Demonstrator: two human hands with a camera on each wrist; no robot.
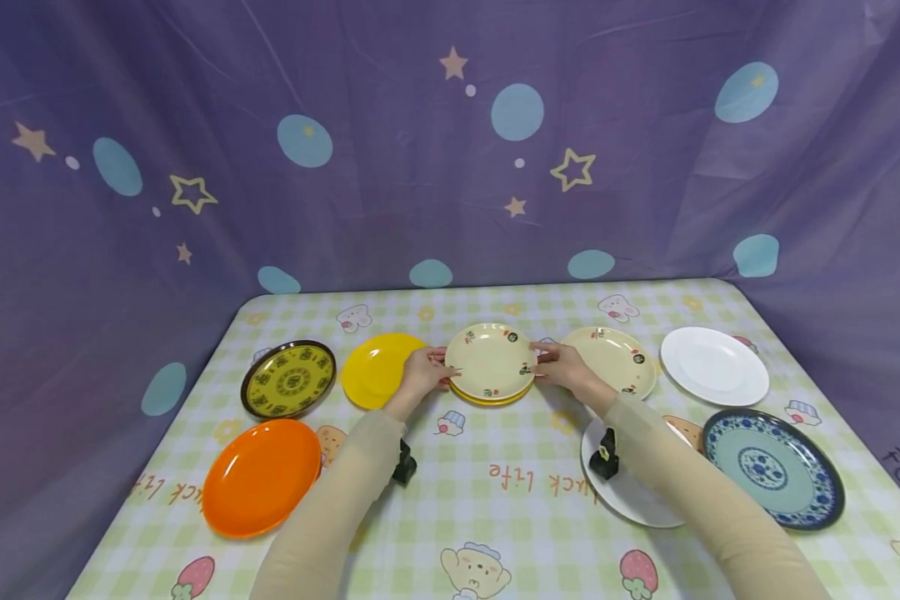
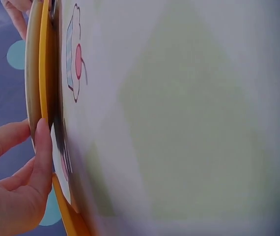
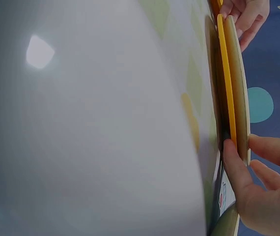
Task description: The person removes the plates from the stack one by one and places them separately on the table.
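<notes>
A cream plate (image 1: 491, 361) with small printed motifs lies over a yellow plate (image 1: 492, 402) at the centre of the table; only a sliver of the lower plate's rim shows from above. My left hand (image 1: 422, 372) holds the cream plate's left edge, and my right hand (image 1: 566, 367) holds the opposite edge. The left wrist view shows one left fingertip (image 2: 42, 129) against the yellow rim too. Likewise, a right fingertip (image 3: 229, 147) meets the yellow rim in the right wrist view. Whether the lower plate touches the tablecloth, I cannot tell.
Left of the hands lie another yellow plate (image 1: 371, 371), a dark-rimmed patterned plate (image 1: 291, 381) and an orange plate (image 1: 258, 479). To the right are a second cream plate (image 1: 607, 354), a white plate (image 1: 712, 364), another white plate (image 1: 630, 492) under my forearm, and a blue-patterned plate (image 1: 772, 468).
</notes>
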